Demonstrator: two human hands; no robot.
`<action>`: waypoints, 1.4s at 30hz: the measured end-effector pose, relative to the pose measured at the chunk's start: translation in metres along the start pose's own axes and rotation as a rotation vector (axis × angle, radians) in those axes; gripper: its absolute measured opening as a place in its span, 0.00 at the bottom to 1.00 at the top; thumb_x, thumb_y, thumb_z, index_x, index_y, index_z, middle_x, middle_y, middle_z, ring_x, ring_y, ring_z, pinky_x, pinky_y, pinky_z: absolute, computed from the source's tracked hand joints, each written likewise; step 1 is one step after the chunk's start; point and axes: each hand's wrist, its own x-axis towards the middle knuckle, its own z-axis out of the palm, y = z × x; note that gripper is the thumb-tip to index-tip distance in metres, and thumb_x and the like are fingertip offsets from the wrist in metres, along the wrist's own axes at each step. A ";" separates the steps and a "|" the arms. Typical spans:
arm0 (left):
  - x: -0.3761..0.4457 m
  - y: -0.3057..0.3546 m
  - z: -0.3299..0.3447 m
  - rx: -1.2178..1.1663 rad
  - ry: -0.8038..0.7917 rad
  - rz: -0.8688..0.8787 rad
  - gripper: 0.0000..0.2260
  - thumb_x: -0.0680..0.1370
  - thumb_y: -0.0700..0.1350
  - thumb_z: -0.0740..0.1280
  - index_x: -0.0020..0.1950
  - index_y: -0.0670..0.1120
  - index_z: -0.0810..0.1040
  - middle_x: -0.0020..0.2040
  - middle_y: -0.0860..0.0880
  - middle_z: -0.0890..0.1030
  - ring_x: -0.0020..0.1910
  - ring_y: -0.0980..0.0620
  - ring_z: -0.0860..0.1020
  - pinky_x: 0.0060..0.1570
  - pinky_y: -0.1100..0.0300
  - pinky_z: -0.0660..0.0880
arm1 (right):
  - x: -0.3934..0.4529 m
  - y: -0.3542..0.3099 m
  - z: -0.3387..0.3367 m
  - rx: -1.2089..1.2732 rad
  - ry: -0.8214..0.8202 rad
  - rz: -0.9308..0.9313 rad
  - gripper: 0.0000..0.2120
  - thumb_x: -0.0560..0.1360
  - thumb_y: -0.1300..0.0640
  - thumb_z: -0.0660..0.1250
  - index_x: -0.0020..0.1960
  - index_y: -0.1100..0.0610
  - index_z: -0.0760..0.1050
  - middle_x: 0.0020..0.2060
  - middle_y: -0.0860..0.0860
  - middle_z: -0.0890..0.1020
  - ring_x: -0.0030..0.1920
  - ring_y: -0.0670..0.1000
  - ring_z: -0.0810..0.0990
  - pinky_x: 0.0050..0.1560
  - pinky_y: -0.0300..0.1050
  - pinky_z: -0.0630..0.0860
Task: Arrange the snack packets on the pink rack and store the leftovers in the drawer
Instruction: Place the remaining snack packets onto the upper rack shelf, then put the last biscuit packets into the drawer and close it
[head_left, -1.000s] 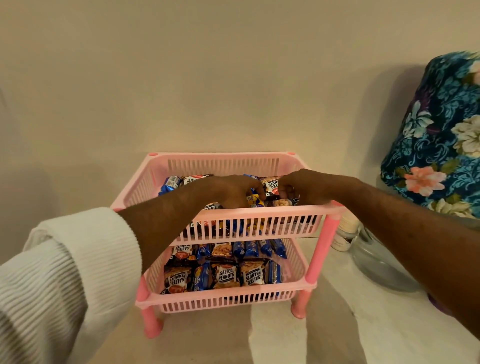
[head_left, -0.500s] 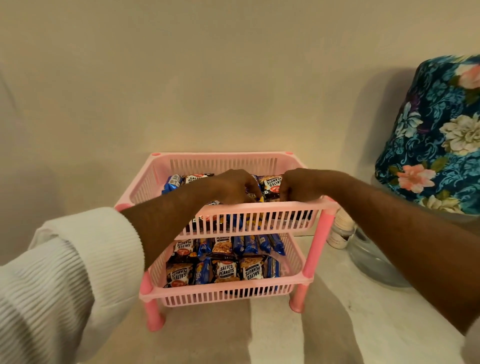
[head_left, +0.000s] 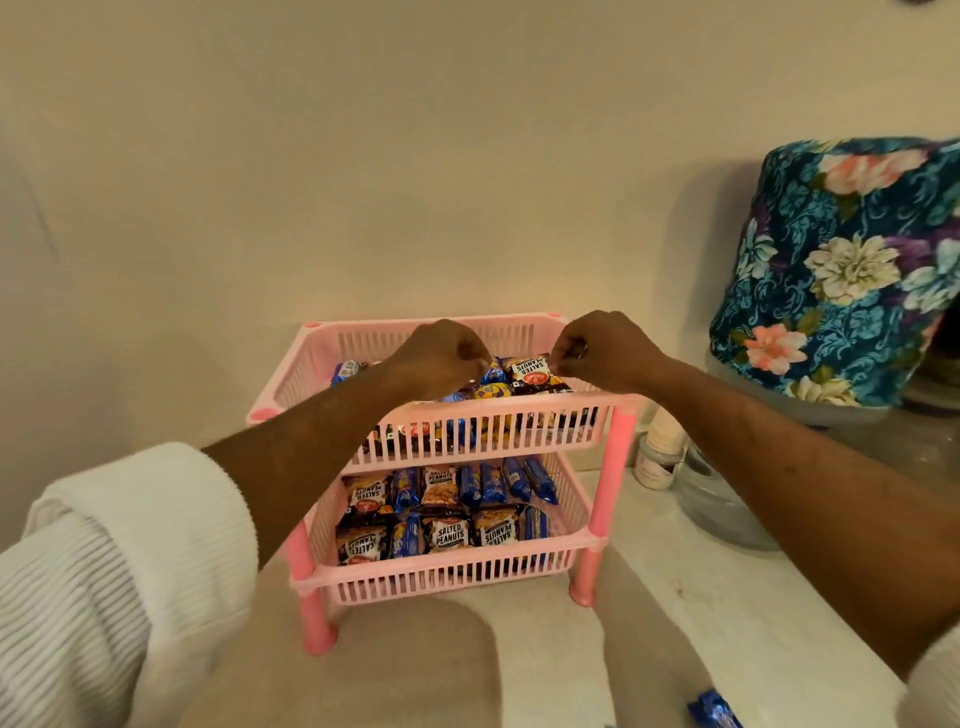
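A pink two-tier rack (head_left: 483, 418) stands on the counter against the wall. Both tiers hold salted-peanut packets and blue biscuit packets; the lower row (head_left: 452, 530) is neatly lined up. My left hand (head_left: 441, 356) hovers over the top tier with its fingers pinched together near a blue packet (head_left: 491, 371). My right hand (head_left: 597, 348) pinches the right edge of a salted peanuts packet (head_left: 530, 370) lying on top of the upper pile. One loose blue packet (head_left: 714, 711) lies on the counter at the bottom right.
A large container under a floral cover (head_left: 841, 270) stands at the right. A small white jar (head_left: 657, 457) and a clear glass bowl (head_left: 717, 504) sit between it and the rack. The wall is close behind the rack.
Both hands have risen out of the top tier to just above the pile. The right hand now pinches the peanut packet's edge. The view has pulled back, revealing the loose blue packet.
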 end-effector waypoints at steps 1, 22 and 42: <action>-0.005 0.003 0.001 -0.005 0.037 0.018 0.07 0.77 0.45 0.70 0.54 0.47 0.83 0.52 0.50 0.84 0.49 0.53 0.79 0.44 0.64 0.71 | -0.007 -0.002 0.002 0.009 0.060 -0.005 0.03 0.72 0.55 0.76 0.45 0.52 0.85 0.43 0.46 0.86 0.41 0.45 0.81 0.43 0.41 0.77; -0.210 0.055 0.264 -0.304 -0.229 0.275 0.06 0.74 0.37 0.67 0.47 0.45 0.83 0.46 0.49 0.82 0.45 0.51 0.80 0.50 0.57 0.76 | -0.347 0.086 0.122 0.089 0.204 0.360 0.02 0.72 0.52 0.70 0.43 0.49 0.81 0.39 0.43 0.83 0.37 0.42 0.80 0.41 0.45 0.78; -0.362 0.091 0.445 0.094 -0.312 0.143 0.20 0.81 0.49 0.61 0.73 0.50 0.70 0.75 0.50 0.66 0.74 0.52 0.65 0.72 0.62 0.60 | -0.585 0.193 0.163 0.774 0.414 1.287 0.07 0.75 0.54 0.73 0.50 0.53 0.76 0.46 0.51 0.82 0.48 0.54 0.82 0.52 0.50 0.79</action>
